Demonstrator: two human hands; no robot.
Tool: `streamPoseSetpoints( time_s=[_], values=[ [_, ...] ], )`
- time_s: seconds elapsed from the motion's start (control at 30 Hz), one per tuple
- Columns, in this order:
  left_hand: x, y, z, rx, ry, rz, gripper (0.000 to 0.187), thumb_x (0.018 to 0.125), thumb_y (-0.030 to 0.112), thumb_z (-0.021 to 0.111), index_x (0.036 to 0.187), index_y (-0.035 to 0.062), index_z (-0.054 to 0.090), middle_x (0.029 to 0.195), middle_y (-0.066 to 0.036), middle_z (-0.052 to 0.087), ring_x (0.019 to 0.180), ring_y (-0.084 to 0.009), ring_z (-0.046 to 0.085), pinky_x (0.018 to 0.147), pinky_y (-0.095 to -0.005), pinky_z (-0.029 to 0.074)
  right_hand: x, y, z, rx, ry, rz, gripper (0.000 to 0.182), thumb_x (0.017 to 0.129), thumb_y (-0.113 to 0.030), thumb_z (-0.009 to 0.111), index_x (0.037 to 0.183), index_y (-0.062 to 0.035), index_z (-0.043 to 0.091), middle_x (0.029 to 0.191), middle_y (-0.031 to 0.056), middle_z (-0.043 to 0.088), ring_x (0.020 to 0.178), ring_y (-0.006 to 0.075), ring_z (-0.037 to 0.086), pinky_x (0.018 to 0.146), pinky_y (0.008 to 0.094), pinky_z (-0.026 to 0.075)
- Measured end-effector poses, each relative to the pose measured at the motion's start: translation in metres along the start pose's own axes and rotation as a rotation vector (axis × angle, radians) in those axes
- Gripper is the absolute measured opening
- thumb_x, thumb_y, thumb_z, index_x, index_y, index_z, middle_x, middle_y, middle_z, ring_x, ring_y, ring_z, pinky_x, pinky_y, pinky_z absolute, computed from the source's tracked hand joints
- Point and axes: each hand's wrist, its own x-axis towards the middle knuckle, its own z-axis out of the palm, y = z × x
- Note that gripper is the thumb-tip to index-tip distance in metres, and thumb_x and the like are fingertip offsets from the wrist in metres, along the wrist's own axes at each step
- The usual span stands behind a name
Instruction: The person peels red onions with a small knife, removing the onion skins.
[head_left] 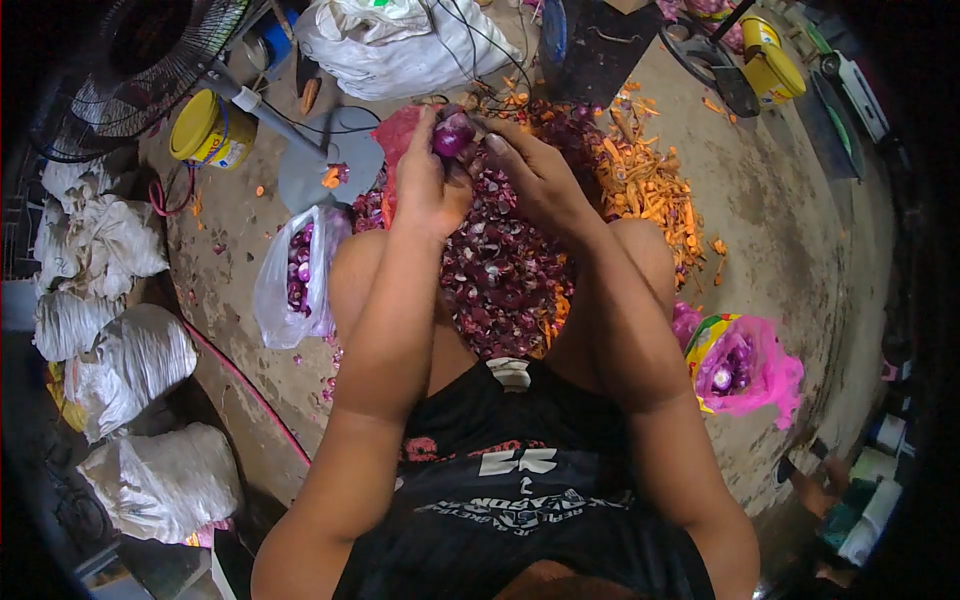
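At the upper middle, my left hand (428, 178) is wrapped round a purple-red onion (453, 136). My right hand (535, 170) touches the onion's right side, its fingers bent inward; whether they hold a knife or a piece of skin is too small to tell. Beneath both hands a heap of onion skins (505, 270) spreads between my knees. Behind my left hand lies a red net bag (395, 135). A clear plastic bag (325, 265) with onions stands left of my left knee, and a pink bag (775, 375) with onions is at the right.
Orange carrot scraps (650, 195) lie right of the skins. A fan (150, 50) and a yellow bucket (208, 130) stand upper left. White sacks (165, 480) line the left side. A red hose (245, 385) crosses the floor. Another yellow bucket (775, 75) is upper right.
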Motion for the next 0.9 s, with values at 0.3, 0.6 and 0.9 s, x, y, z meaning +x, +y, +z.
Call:
streamPoseSetpoints(
  time_s=[0.3,0.6,0.9],
  values=[
    [-0.001,-0.008,0.006,0.361,0.185,0.248,0.05,0.106,0.049,0.042,0.121,0.0036,0.056,0.104,-0.007,0.063,0.09,-0.0165,0.062,0.081,-0.0322,0.05,0.0,-0.007,0.01,-0.232,0.046,-0.02,0.042,0.1,-0.031,0.057,0.136,-0.0094,0.058,0.128,0.0175,0.064,0.118,0.0329,0.062,0.1,0.038,0.047],
    [0.002,-0.011,0.002,0.419,0.114,0.407,0.054,0.108,0.045,0.036,0.129,-0.0029,0.05,0.117,-0.011,0.059,0.107,-0.0186,0.057,0.096,-0.0332,0.045,0.005,0.008,0.012,-0.203,0.126,-0.06,0.04,0.097,-0.028,0.062,0.135,-0.0158,0.06,0.123,0.0151,0.067,0.114,0.0314,0.064,0.095,0.0381,0.05],
    [0.003,-0.013,0.0,0.473,0.055,0.507,0.06,0.108,0.046,0.036,0.132,-0.0072,0.047,0.124,-0.016,0.056,0.114,-0.0221,0.052,0.102,-0.0356,0.04,0.01,0.033,0.016,-0.136,0.168,-0.166,0.04,0.094,-0.02,0.062,0.135,-0.0217,0.061,0.115,0.0163,0.068,0.106,0.033,0.066,0.091,0.0394,0.051]
  ],
)
